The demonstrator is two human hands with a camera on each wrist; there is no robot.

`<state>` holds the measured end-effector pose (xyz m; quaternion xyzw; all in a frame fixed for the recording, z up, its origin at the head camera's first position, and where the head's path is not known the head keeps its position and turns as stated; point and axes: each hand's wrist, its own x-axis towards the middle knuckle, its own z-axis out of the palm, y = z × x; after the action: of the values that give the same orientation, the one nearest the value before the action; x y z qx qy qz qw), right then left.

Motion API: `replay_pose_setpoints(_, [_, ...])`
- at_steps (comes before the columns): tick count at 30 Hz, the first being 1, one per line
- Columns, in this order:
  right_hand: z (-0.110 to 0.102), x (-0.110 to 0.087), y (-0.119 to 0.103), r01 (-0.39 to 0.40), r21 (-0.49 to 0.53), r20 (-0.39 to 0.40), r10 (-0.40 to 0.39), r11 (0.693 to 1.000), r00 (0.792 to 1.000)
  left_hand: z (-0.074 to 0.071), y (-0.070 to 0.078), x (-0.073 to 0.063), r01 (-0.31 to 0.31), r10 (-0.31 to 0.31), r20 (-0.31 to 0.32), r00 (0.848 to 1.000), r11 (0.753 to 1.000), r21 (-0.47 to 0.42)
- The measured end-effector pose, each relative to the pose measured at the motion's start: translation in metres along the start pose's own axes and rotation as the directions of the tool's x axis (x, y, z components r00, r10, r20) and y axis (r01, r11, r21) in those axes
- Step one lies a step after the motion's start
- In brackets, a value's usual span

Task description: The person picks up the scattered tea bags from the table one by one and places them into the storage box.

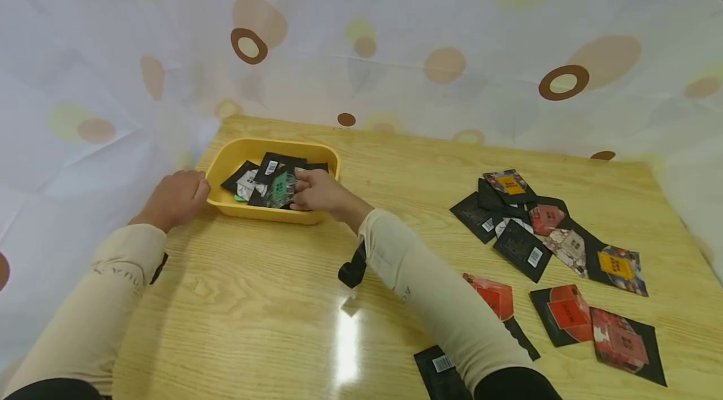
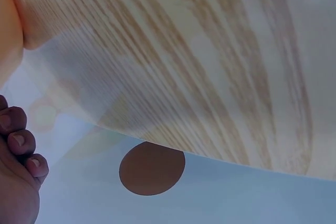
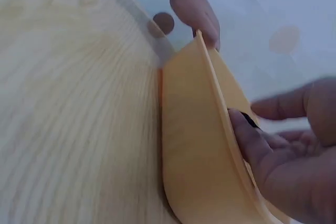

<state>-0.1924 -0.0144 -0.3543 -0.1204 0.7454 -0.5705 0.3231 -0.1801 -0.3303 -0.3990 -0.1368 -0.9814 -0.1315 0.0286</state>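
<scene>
A yellow plastic basin stands at the back left of the wooden table, with several flat black sachets inside. My left hand grips its left rim with curled fingers; the right wrist view also shows that left hand at the basin's far corner. Over the basin's right side, my right hand pinches the edge of a black sachet with a green label, lying on top of the others. In the right wrist view, a dark sliver of sachet shows between thumb and fingers, close to the rim.
A loose pile of sachets with orange, red and white labels lies on the right of the table. Nearer are red-labelled sachets and a black one partly under my right forearm. A patterned cloth hangs behind the table.
</scene>
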Motion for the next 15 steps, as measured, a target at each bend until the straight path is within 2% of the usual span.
replay_pose_setpoints(3, [0.005,-0.002,0.002,0.053,-0.056,0.094,-0.048,0.997,0.994,0.003,0.0,-0.001,-0.006,0.006,-0.003,1.0,1.0,-0.006])
replay_pose_setpoints(6, [-0.01,-0.015,0.007,0.092,-0.116,0.098,-0.081,0.989,0.992,0.003,0.0,-0.001,-0.013,0.013,0.002,1.0,1.0,-0.013])
replay_pose_setpoints(9, [-0.041,-0.037,0.014,0.142,-0.206,0.05,-0.134,0.968,0.99,-0.001,0.0,0.0,-0.022,0.022,-0.005,1.0,1.0,-0.003])
replay_pose_setpoints(11, [-0.069,-0.058,0.023,0.157,-0.308,-0.01,-0.168,0.938,0.986,-0.003,0.0,0.001,-0.028,0.028,-0.008,1.0,1.0,0.004])
replay_pose_setpoints(13, [-0.099,-0.083,0.033,0.134,-0.42,-0.076,-0.182,0.898,0.98,-0.004,0.001,0.003,-0.033,0.033,-0.007,0.999,0.999,0.014])
replay_pose_setpoints(15, [-0.129,-0.108,0.043,0.064,-0.517,-0.146,-0.162,0.853,0.976,-0.005,0.002,0.004,-0.029,0.029,0.002,1.0,1.0,0.014])
